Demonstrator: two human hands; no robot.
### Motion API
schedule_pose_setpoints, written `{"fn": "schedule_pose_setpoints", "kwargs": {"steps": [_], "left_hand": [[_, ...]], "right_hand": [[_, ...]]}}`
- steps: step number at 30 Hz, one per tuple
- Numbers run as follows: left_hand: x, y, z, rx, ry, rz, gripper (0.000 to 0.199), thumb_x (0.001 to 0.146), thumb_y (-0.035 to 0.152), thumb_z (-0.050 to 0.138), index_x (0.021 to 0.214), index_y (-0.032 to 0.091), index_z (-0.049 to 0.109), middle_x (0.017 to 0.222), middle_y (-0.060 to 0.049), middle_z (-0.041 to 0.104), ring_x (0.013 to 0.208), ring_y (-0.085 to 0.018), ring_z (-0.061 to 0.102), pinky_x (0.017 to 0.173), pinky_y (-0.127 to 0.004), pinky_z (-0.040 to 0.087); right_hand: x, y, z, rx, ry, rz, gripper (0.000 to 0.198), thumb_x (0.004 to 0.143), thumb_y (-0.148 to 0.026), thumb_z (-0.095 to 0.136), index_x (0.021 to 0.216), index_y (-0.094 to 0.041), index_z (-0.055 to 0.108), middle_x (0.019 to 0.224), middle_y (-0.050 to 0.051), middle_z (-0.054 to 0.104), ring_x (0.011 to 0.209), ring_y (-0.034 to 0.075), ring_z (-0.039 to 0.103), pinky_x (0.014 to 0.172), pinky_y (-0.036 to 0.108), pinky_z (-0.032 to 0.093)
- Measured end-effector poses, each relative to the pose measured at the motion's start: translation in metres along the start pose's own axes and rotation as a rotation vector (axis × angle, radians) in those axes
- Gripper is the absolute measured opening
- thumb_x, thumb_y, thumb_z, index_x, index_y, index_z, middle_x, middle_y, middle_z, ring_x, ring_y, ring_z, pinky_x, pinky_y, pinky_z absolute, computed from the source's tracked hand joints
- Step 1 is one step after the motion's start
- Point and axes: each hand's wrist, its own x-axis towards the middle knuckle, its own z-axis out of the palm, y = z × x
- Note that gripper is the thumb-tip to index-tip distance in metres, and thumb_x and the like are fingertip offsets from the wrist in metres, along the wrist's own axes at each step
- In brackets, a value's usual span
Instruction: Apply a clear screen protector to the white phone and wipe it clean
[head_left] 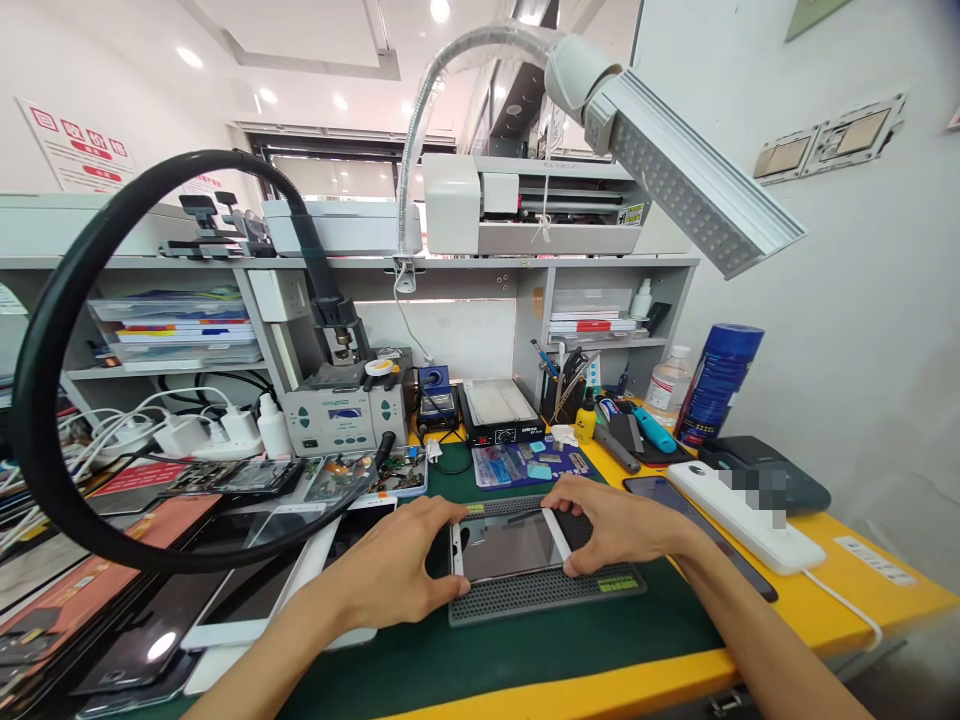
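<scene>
A smartphone (510, 545) with a white frame and dark screen lies sideways over a grey perforated pad (525, 598). My left hand (397, 555) grips its left end, thumb at the near corner and fingers at the far one. At the right end, my right hand (600, 520) pinches the white edge the same way. Whether the phone rests fully on the pad or is slightly raised, I cannot tell. Beneath the pad spreads a green mat (585, 640).
Several phones and tablets (255, 575) crowd the left side, under a black hose (45, 400) from a soldering station (337, 415). Behind stand a small heating plate (504, 412) and a tool holder (566, 390). A white power strip (742, 515) lies right. An LED lamp (690, 165) hangs above.
</scene>
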Motion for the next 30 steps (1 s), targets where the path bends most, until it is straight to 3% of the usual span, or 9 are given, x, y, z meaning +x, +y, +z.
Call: {"fn": "schedule_pose_setpoints", "kwargs": {"steps": [30], "left_hand": [[0.0016, -0.0036, -0.0014, 0.029, -0.019, 0.027, 0.054, 0.076, 0.049, 0.064, 0.124, 0.023, 0.058, 0.127, -0.008, 0.058, 0.114, -0.028, 0.055, 0.097, -0.035, 0.045]], "right_hand": [[-0.0009, -0.0023, -0.0014, -0.001, -0.017, 0.010, 0.071, 0.064, -0.055, 0.076, 0.122, -0.022, 0.054, 0.117, 0.008, 0.053, 0.104, 0.026, 0.053, 0.084, 0.033, 0.046]]}}
